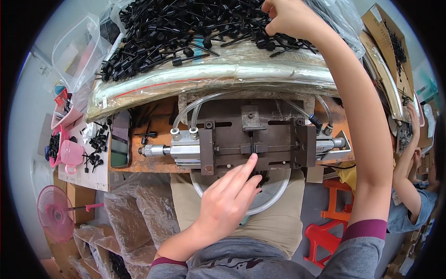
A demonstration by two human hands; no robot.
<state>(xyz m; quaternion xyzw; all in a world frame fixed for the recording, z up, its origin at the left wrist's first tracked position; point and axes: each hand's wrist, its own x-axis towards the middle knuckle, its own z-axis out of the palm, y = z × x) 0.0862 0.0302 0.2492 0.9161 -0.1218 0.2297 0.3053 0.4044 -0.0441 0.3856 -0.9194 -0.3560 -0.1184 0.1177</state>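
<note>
Your left hand (225, 200) is open above the front edge of the fixture, with the index finger extended and the other fingers loosely bent beneath it. The index fingertip meets the near end of a black part (254, 149) seated at the middle of the fixture; the overhead view does not show how firmly it presses. This part lies in line with the small metal bracket (251, 118) behind it, between the two facing side blocks of the dark metal fixture (232, 116). A silver cylinder (185, 151) is mounted at the left of the fixture and a second cylinder (325, 148) at the right, with clear tubes (189, 106) running to their fittings. Your right arm reaches forward past the right cylinder, and your right hand (291, 18) is at the right side of the pile of black parts (160, 42), its fingers curled; the upper picture edge cuts it, so you cannot tell whether it grips a part. The pile rests on a plastic-covered surface (204, 74) behind the fixture. Below the fixture, a white mesh basket (275, 197) sits at your lap, with dark pieces inside. At your left stands a pink fan (55, 213); at your right, a red stool (320, 242).
</note>
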